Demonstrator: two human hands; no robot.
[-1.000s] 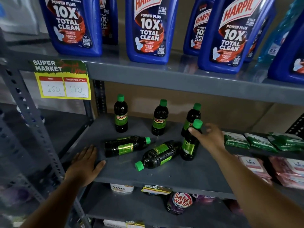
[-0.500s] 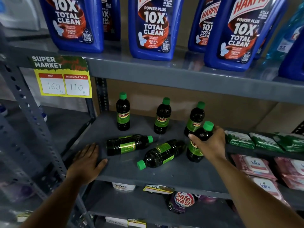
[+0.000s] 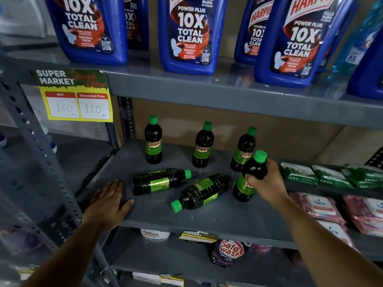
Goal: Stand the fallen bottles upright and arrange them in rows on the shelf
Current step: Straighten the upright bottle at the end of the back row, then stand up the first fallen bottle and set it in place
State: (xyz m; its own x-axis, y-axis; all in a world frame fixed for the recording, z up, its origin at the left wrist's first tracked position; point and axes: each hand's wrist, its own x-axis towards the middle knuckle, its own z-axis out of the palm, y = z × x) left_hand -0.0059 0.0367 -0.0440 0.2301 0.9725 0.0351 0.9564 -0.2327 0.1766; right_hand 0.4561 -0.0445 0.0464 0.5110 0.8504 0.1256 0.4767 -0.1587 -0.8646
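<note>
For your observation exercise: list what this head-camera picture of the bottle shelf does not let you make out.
- Held bottle: label partly covered by the right hand.
- Blue cleaner bottles: tops cut off by the upper edge.
- Lower-shelf goods: partly hidden behind the shelf front.
- Left background: blurred.

Standing in dim, flat light: a grey metal rack with a perforated upright slanting at 9 o'clock. Showing behind, at 12 o'clock, a brown cardboard backing. Hanging from the upper shelf edge at 10 o'clock, a yellow price tag. Sitting at 6 o'clock, a lower shelf, deep in shadow.
</note>
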